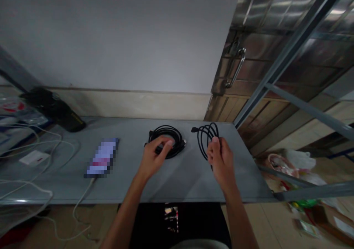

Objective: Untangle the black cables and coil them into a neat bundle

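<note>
Two black coiled cables are on the grey table. My right hand (221, 158) is closed around the right cable coil (203, 140), with the thumb pressed over its loops. A black plug (194, 130) sticks out from this coil to the left. The left cable coil (178, 136) lies flat, with a connector showing at its right edge. Over that coil's near left part is my left hand (155, 155), thumb and forefinger tips brought close together. Whether a strand sits between those fingertips is hidden.
A phone (102, 156) on a white charging cable (83, 197) lies on the table (171, 186) to the left. Behind it a black bottle (55, 109) leans over near tangled white cords and a small white box (34, 158). Grey metal frame bars (293, 46) rise at the right.
</note>
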`<action>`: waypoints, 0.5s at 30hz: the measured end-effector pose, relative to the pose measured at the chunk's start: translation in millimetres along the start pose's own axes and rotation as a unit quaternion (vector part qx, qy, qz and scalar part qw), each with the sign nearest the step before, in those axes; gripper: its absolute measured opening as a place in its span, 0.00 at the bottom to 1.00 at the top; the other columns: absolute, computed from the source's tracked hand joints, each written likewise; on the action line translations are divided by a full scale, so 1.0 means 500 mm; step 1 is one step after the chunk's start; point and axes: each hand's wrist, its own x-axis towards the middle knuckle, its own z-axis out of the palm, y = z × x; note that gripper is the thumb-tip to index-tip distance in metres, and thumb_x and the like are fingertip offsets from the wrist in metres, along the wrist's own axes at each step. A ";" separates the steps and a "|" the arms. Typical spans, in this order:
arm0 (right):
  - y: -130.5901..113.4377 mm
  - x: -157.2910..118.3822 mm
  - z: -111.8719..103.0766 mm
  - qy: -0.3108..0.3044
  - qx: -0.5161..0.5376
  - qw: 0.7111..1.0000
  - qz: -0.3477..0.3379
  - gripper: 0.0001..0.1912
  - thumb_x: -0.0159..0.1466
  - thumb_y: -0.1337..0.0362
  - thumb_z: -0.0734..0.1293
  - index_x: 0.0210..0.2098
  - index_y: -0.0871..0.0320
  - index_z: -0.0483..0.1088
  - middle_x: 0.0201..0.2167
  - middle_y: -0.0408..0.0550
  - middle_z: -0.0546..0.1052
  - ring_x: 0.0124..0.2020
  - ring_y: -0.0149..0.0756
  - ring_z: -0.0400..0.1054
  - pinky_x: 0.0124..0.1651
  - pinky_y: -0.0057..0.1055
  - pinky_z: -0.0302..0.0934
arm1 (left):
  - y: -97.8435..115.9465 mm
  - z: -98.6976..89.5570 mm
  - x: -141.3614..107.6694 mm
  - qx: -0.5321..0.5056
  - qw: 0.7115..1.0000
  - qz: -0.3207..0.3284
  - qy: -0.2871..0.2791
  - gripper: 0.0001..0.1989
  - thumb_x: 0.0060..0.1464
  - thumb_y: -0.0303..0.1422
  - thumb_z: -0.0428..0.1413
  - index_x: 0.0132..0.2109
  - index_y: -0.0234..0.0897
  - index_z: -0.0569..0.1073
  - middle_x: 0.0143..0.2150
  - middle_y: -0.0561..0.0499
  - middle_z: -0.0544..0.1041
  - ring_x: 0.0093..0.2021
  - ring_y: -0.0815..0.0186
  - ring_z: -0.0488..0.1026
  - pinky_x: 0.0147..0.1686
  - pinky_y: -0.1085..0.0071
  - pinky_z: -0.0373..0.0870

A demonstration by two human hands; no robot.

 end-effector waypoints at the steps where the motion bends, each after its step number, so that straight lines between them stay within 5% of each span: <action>1: -0.022 -0.002 0.020 -0.006 0.054 0.998 0.015 0.30 0.77 0.32 0.66 0.36 0.50 0.62 0.25 0.34 0.65 0.22 0.29 0.57 0.25 0.28 0.53 | 0.031 0.010 -0.009 -0.020 0.999 -0.003 -0.031 0.15 0.76 0.45 0.61 0.47 0.41 0.86 0.42 0.47 0.87 0.42 0.59 0.84 0.47 0.63 0.78; 4: -0.065 -0.009 0.074 -0.036 0.158 0.986 0.029 0.28 0.76 0.34 0.69 0.36 0.51 0.63 0.26 0.34 0.63 0.23 0.28 0.56 0.25 0.27 0.54 | 0.107 0.039 -0.031 -0.068 0.997 -0.018 -0.041 0.15 0.75 0.43 0.63 0.60 0.41 0.84 0.54 0.44 0.87 0.52 0.57 0.85 0.55 0.61 0.79; 7: -0.068 -0.031 0.108 -0.034 0.161 0.986 0.020 0.25 0.76 0.37 0.70 0.39 0.53 0.73 0.31 0.39 0.73 0.32 0.32 0.66 0.37 0.29 0.65 | 0.145 0.060 -0.053 -0.087 0.995 -0.036 -0.021 0.17 0.76 0.40 0.63 0.65 0.42 0.81 0.59 0.43 0.86 0.57 0.56 0.84 0.59 0.59 0.80; 15: -0.009 -0.109 0.114 -0.106 0.150 0.980 0.073 0.22 0.76 0.40 0.71 0.48 0.53 0.84 0.42 0.47 0.85 0.46 0.42 0.79 0.50 0.35 0.71 | 0.127 0.039 -0.128 -0.002 1.000 -0.028 -0.001 0.13 0.72 0.36 0.68 0.60 0.45 0.84 0.52 0.49 0.88 0.44 0.61 0.85 0.51 0.63 0.82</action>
